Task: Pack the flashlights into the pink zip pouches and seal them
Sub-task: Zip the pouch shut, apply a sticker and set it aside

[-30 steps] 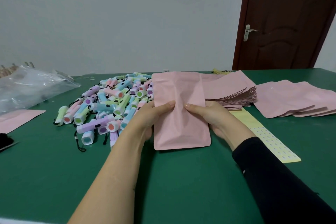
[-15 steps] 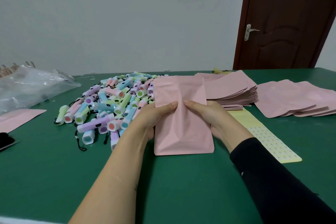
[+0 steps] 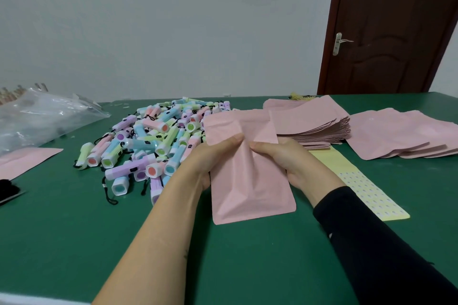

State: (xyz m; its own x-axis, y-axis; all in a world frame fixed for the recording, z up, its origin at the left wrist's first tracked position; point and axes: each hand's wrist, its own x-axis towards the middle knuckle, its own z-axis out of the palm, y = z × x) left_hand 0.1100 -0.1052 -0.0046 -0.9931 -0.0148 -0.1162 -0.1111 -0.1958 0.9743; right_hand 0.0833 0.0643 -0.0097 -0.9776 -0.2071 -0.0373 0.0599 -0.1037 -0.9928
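Observation:
A pink zip pouch (image 3: 250,180) is held upright-tilted above the green table (image 3: 223,255) in the middle of the view. My left hand (image 3: 208,158) grips its left edge, thumb on the front. My right hand (image 3: 285,158) grips its right edge, thumb pressing the front near the centre, so the pouch creases between the two thumbs. The pouch's top flops forward. A heap of pastel flashlights (image 3: 153,141) with black wrist cords lies to the left of the pouch.
A stack of flat pink pouches (image 3: 312,123) lies behind my right hand, with several more pouches (image 3: 401,133) spread at the right. A yellow sticker sheet (image 3: 359,183) lies under my right wrist. A clear plastic bag (image 3: 37,119) sits at the far left.
Both thumbs have slid toward the pouch's centre and higher up it. The pouch now creases in the middle and its top edge has folded forward.

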